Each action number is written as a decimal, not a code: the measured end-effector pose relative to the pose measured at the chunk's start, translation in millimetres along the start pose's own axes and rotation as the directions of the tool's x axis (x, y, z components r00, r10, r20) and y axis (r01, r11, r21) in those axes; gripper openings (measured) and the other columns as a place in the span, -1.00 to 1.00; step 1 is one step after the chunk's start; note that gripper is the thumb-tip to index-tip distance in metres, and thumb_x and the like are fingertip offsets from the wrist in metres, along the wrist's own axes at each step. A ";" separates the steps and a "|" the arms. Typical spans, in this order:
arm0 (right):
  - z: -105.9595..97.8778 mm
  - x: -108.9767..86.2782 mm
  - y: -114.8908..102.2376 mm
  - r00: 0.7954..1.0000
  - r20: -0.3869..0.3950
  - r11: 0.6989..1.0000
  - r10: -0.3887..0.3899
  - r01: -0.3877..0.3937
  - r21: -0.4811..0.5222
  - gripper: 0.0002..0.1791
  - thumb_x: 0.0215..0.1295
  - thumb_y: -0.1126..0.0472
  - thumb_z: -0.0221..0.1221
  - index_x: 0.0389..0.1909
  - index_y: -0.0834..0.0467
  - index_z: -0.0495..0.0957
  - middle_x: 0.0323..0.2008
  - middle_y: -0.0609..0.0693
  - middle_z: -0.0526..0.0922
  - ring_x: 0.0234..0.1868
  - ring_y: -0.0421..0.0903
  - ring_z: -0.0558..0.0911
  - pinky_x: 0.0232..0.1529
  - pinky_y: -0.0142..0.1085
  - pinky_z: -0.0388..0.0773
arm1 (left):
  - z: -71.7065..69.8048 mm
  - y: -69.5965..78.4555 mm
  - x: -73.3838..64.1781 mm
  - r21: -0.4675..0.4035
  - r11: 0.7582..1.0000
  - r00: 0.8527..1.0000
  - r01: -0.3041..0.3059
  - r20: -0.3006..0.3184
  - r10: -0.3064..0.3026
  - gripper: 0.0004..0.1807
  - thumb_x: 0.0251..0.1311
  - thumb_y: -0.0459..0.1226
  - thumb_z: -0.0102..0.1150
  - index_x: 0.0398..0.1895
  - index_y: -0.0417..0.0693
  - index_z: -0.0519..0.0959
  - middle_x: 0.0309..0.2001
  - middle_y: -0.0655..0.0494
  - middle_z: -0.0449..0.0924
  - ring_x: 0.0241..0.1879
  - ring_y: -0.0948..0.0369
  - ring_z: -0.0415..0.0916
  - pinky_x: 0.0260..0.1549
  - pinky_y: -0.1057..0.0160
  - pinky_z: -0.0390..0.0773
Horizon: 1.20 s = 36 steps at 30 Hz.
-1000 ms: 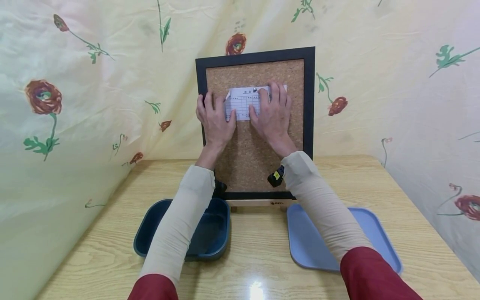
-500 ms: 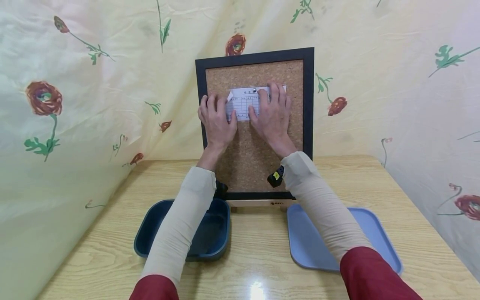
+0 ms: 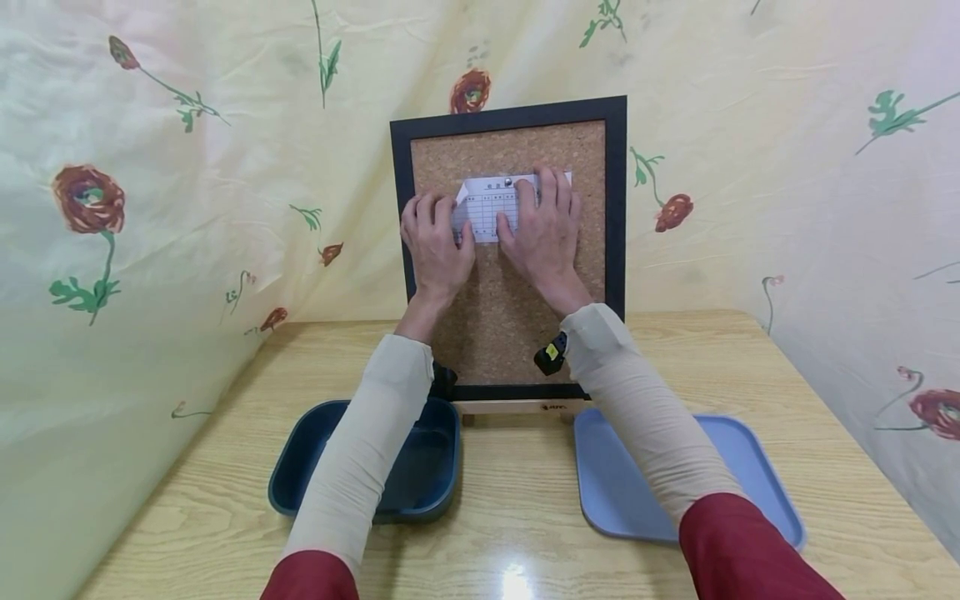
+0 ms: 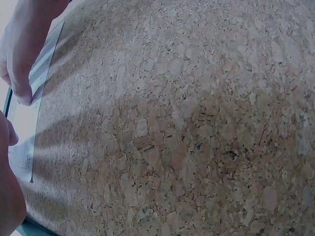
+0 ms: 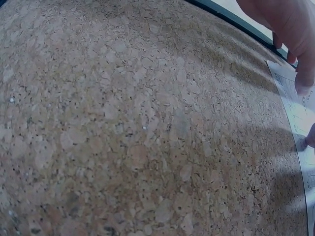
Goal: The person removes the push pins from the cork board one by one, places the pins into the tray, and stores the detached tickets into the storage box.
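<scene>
A white printed form (image 3: 486, 208) lies against a black-framed cork board (image 3: 517, 325), its upper left corner curled forward. A small shiny pin (image 3: 508, 182) sits at the form's top middle. My left hand (image 3: 438, 242) is at the form's left edge, fingers bent and spread, index finger beside the curled corner and thumb at the lower left. With fingers spread, my right hand (image 3: 546, 221) presses on the form's right half, covering much of it. In the left wrist view, fingertips touch the paper (image 4: 24, 123); the right wrist view catches the paper's edge (image 5: 295, 118).
A dark blue bin (image 3: 420, 471) stands below the left forearm. Beneath the right forearm is a light blue tray (image 3: 630, 500). The board leans upright on a wooden stand (image 3: 517, 407) on the table, before a flower-patterned cloth (image 3: 300, 150).
My left hand has shifted slightly right and down, off the frame's left side. The form's upper left corner curls forward more than before. The right hand stays in place.
</scene>
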State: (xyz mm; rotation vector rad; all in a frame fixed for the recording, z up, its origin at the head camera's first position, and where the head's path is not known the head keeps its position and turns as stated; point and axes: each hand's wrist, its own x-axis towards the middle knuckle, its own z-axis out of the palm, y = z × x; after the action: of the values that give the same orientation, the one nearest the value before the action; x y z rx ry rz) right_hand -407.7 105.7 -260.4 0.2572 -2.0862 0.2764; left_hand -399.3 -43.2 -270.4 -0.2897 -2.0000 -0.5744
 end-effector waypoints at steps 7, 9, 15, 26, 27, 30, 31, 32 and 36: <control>0.1 0.0 -0.2 1.000 -0.001 1.000 0.002 -0.002 0.005 -0.44 0.40 -0.10 0.11 0.18 0.25 0.47 0.39 0.25 0.35 0.40 0.22 0.31 0.27 0.09 0.30 | 0.8 0.5 -0.5 -0.027 1.000 1.000 0.001 -0.021 -0.002 -0.70 0.29 -0.23 0.15 0.00 -0.23 0.57 0.14 -0.15 0.53 0.21 -0.07 0.29 0.25 -0.03 0.27; 0.1 0.2 -0.4 1.000 -0.003 1.000 0.001 -0.001 0.003 -0.44 0.40 -0.10 0.11 0.18 0.25 0.47 0.39 0.25 0.35 0.40 0.22 0.31 0.27 0.08 0.30 | 0.3 0.7 0.1 -0.045 0.999 1.000 0.003 -0.025 -0.004 -0.71 0.29 -0.24 0.15 -0.02 -0.23 0.57 0.11 -0.15 0.54 0.17 -0.07 0.33 0.20 -0.01 0.32; -1.0 0.4 -1.2 1.000 -0.004 1.000 0.006 -0.006 -0.002 -0.44 0.41 -0.11 0.09 0.19 0.23 0.47 0.39 0.24 0.35 0.41 0.20 0.31 0.28 0.06 0.31 | -1.7 2.7 3.7 -0.089 0.996 0.999 0.027 -0.025 -0.029 -0.75 0.30 -0.29 0.12 -0.04 -0.26 0.55 -0.01 -0.16 0.57 0.03 -0.04 0.46 0.05 0.08 0.46; -1.5 -0.1 -1.8 1.000 -0.006 1.000 0.011 -0.011 -0.009 -0.44 0.41 -0.12 0.08 0.18 0.23 0.48 0.39 0.23 0.36 0.41 0.19 0.31 0.26 0.03 0.31 | -1.8 3.5 5.7 -0.134 0.989 0.998 0.067 -0.003 -0.068 -0.76 0.33 -0.35 0.09 0.00 -0.27 0.54 -0.07 -0.18 0.65 -0.02 -0.01 0.62 -0.02 0.10 0.60; -1.6 -0.1 -1.8 1.000 -0.003 1.000 0.012 -0.012 -0.008 -0.44 0.41 -0.12 0.08 0.19 0.23 0.48 0.39 0.23 0.36 0.41 0.19 0.31 0.27 0.04 0.31 | -1.9 3.4 5.6 -0.135 0.989 0.998 0.065 -0.004 -0.066 -0.75 0.33 -0.35 0.08 0.01 -0.27 0.54 -0.06 -0.18 0.66 -0.02 -0.01 0.63 -0.02 0.10 0.61; -1.9 -0.1 -2.1 1.000 0.001 1.000 0.012 -0.012 -0.001 -0.44 0.40 -0.11 0.08 0.18 0.24 0.48 0.39 0.23 0.35 0.41 0.20 0.30 0.27 0.04 0.30 | -1.9 3.1 5.7 -0.143 0.988 0.998 0.063 -0.011 -0.065 -0.72 0.33 -0.36 0.08 0.05 -0.28 0.55 -0.05 -0.18 0.69 -0.01 -0.01 0.65 -0.01 0.09 0.61; -1.6 -0.1 -2.2 1.000 0.002 1.000 0.013 -0.013 0.001 -0.44 0.40 -0.11 0.08 0.18 0.24 0.48 0.40 0.23 0.35 0.41 0.19 0.30 0.27 0.04 0.30 | -1.9 3.0 5.9 -0.145 0.987 0.998 0.064 -0.013 -0.067 -0.72 0.33 -0.36 0.08 0.06 -0.28 0.55 -0.04 -0.18 0.69 -0.01 -0.02 0.66 -0.01 0.09 0.61; -1.3 0.0 -2.1 1.000 0.001 1.000 0.013 -0.013 0.002 -0.44 0.40 -0.11 0.08 0.18 0.24 0.48 0.39 0.23 0.35 0.41 0.19 0.30 0.26 0.04 0.30 | -2.0 3.1 6.0 -0.148 0.987 0.998 0.066 -0.014 -0.068 -0.71 0.32 -0.36 0.08 0.06 -0.28 0.55 -0.04 -0.18 0.70 0.00 -0.02 0.66 0.00 0.09 0.61; 0.4 0.3 -1.4 1.000 -0.011 1.000 0.012 -0.012 0.006 -0.45 0.40 -0.11 0.09 0.16 0.24 0.49 0.38 0.23 0.36 0.40 0.19 0.30 0.25 0.03 0.31 | -3.0 3.4 6.3 -0.161 0.984 0.997 0.073 -0.014 -0.076 -0.71 0.34 -0.37 0.05 0.07 -0.29 0.56 -0.04 -0.19 0.70 0.00 -0.02 0.67 0.00 0.08 0.62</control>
State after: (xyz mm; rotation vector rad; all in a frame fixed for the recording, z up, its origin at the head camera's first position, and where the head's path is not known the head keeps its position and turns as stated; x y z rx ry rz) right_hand -407.8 104.2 -260.2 0.2464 -2.0772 0.2912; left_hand -398.6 -42.1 -262.8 -0.3061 -1.9551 -0.7852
